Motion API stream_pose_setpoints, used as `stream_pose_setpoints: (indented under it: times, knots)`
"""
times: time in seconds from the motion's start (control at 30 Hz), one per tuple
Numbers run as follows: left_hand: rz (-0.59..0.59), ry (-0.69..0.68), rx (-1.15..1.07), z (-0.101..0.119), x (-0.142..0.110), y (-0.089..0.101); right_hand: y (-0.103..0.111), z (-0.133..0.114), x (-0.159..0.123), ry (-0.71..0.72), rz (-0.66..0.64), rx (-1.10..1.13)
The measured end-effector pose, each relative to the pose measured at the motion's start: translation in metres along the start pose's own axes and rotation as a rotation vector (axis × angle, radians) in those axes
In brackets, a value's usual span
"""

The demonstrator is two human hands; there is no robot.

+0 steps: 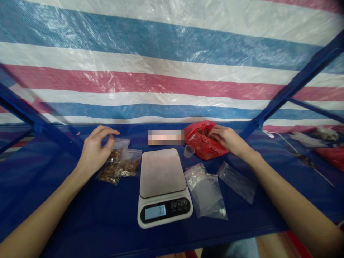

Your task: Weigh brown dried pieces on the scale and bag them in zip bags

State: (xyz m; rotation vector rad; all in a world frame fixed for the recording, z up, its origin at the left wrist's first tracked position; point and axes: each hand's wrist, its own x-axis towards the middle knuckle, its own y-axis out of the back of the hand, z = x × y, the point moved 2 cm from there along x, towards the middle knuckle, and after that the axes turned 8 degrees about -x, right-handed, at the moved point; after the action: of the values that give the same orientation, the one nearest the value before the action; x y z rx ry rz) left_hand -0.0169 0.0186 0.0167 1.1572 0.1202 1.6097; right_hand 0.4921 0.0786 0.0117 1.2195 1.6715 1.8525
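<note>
Left hand: my left hand (95, 154) is empty, fingers curled, thumb and forefinger a narrow gap apart, just above two filled clear zip bags (118, 165).
Right hand: my right hand (227, 140) presses one glossy red plastic bag (202, 148) at its brown pieces (205, 133); whether I'm pinching, I can't tell.
Nearby: one white digital kitchen scale (162, 186), one small clear plastic cup (189, 151), two empty clear zip bags (220, 186).

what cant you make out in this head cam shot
Head view only:
Inside of the shiny red plastic bag: the right hand covers it.
Pink-and-tan rectangular patch behind the white digital kitchen scale: pixelated.
Brown pieces in the clear plastic zip bags: too small to identify.
Red object at right edge: cut off.
</note>
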Motion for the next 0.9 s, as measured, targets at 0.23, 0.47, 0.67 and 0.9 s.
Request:
stream_pose_setpoints:
  times: [0.23,0.47,0.67,0.9]
  knots:
    - [-0.004,0.003,-0.007,0.003,-0.002,-0.003,0.013,-0.007,0.001,-0.060,0.061,0.013]
    - [-0.027,-0.001,-0.017,0.001,-0.003,-0.007,0.035,-0.062,0.011,-0.238,0.323,0.424]
    - [-0.035,0.014,-0.010,0.006,-0.002,-0.007,0.025,-0.114,0.020,-0.037,0.131,0.570]
    - [-0.057,0.000,0.016,0.009,-0.002,-0.008,0.010,-0.114,0.022,0.058,0.050,0.578]
